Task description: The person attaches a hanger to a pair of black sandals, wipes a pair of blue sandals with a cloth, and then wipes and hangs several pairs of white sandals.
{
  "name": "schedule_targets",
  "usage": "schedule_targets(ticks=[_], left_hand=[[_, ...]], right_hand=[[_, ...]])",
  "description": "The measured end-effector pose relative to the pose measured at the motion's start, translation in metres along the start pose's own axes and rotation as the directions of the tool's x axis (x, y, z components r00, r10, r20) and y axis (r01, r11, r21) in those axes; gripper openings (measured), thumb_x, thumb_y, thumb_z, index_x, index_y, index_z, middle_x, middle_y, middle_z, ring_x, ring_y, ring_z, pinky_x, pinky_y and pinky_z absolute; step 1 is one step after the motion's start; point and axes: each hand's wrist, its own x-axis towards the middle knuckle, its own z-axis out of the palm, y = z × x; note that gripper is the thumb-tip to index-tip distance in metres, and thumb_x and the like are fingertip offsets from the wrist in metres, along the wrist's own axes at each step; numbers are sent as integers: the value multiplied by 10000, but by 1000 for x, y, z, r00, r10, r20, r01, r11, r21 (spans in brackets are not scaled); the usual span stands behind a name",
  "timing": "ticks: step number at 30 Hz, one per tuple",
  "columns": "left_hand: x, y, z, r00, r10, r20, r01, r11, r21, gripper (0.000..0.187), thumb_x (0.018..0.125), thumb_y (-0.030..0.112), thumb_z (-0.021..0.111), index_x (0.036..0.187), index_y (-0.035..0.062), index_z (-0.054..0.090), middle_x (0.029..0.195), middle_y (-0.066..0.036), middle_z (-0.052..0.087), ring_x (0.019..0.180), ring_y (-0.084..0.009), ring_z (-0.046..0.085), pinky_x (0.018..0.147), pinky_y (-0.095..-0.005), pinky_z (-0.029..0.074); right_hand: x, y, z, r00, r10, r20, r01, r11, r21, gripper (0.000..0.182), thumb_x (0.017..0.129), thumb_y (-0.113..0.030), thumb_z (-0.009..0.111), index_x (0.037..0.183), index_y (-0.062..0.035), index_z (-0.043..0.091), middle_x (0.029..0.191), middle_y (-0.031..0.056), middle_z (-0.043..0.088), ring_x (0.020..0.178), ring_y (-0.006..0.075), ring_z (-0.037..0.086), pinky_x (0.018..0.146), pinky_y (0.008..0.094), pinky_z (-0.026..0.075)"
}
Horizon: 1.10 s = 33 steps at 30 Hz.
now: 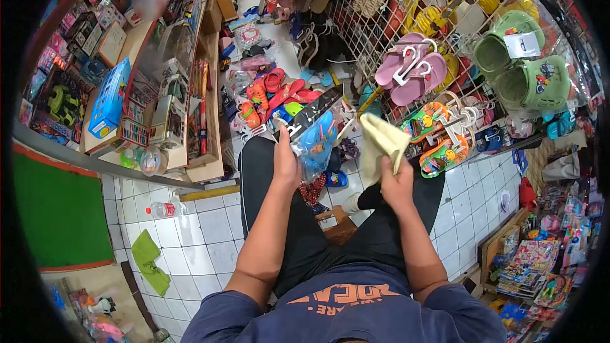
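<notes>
My left hand [287, 164] is closed on a clear plastic package [314, 143] with blue sandals inside, held above my left knee. My right hand [397, 184] grips a pale yellow cloth [379, 146], which hangs up and to the left of the fingers. A small gap separates the cloth from the package. Beyond the package lies a pile of red and orange sandals [279, 92] on the floor. Right of the cloth, orange and green sandals [438, 140] hang on a white hanger.
A wire rack [375, 19] holds pink sandals [412, 70] and green clogs [527, 73]. Shelves with boxed goods [114, 98] stand at left. On the tiles lie a bottle [161, 209] and a green cloth [150, 262]. A wooden stool [338, 225] is between my legs.
</notes>
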Motion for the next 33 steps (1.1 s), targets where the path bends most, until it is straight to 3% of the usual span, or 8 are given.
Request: schedule_targets(ticks=[6, 9, 17, 19, 23, 26, 28, 33], left_hand=[[-6, -14, 16, 982, -187, 9, 186, 976, -115, 525, 1010, 473, 340, 1262, 46, 511, 1228, -120, 596, 1093, -257, 595, 973, -429, 452], [-13, -14, 13, 971, -200, 130, 220, 961, -167, 599, 958, 578, 366, 1265, 86, 517, 1211, -117, 597, 1093, -270, 595, 950, -437, 473], [-21, 5, 2, 961, -263, 88, 257, 963, 78, 435, 887, 243, 576, 1248, 8, 514, 1139, -150, 611, 1042, -263, 621, 903, -408, 508], [-15, 13, -10, 957, -232, 173, 236, 972, -2, 471, 839, 212, 614, 1223, -45, 519, 1117, -168, 633, 995, -280, 644, 873, -400, 526], [-11, 38, -22, 889, -229, 396, 311, 938, -155, 531, 806, 215, 573, 1242, -80, 501, 1129, -206, 631, 1018, -319, 639, 934, -419, 501], [-4, 30, -37, 846, -273, 458, 387, 905, -177, 523, 818, 235, 569, 1232, -79, 512, 1106, -201, 641, 996, -312, 646, 918, -414, 506], [-4, 27, -33, 831, -311, 461, 424, 891, -163, 522, 831, 258, 576, 1228, -76, 518, 1092, -198, 646, 976, -305, 651, 901, -409, 512], [5, 19, -9, 994, -28, 108, -25, 887, 461, 551, 876, 297, 640, 1293, -28, 488, 968, -110, 651, 882, -174, 645, 791, -307, 512]], right_hand=[[17, -13, 52, 860, -456, 229, 508, 806, -304, 668, 759, -19, 568, 1408, -122, 453, 1493, 206, 325, 1390, 411, 271, 1123, 517, 205], [1, -16, 86, 853, -282, 439, 491, 717, -495, 751, 751, -232, 674, 1449, -259, 398, 1552, 184, 194, 1404, 468, 169, 1104, 618, 135], [17, -22, 56, 767, -315, 559, 550, 771, -321, 762, 759, -387, 726, 1416, -142, 429, 1527, 209, 241, 1392, 454, 212, 1107, 565, 193], [31, -7, 35, 877, -220, 427, 207, 975, 75, 788, 766, -406, 740, 1395, -58, 417, 1481, 195, 341, 1378, 379, 303, 1107, 482, 254], [43, 0, 6, 943, -330, 43, 331, 918, -219, 794, 768, -362, 757, 1390, -20, 401, 1419, 149, 441, 1329, 287, 402, 1095, 409, 300], [32, 27, -6, 844, 85, 529, -316, 877, 363, 911, 724, -437, 761, 1425, -20, 355, 1417, 142, 443, 1315, 297, 418, 1099, 426, 307], [20, 81, -1, 626, -140, 767, -695, 346, 630, 864, 746, -361, 749, 1430, -23, 344, 1395, 132, 468, 1289, 288, 453, 1090, 430, 330], [5, 87, 10, 646, 105, 756, -752, 254, 608, 666, 835, -232, 681, 1399, -39, 384, 1332, 119, 521, 1205, 243, 525, 1012, 377, 408]])
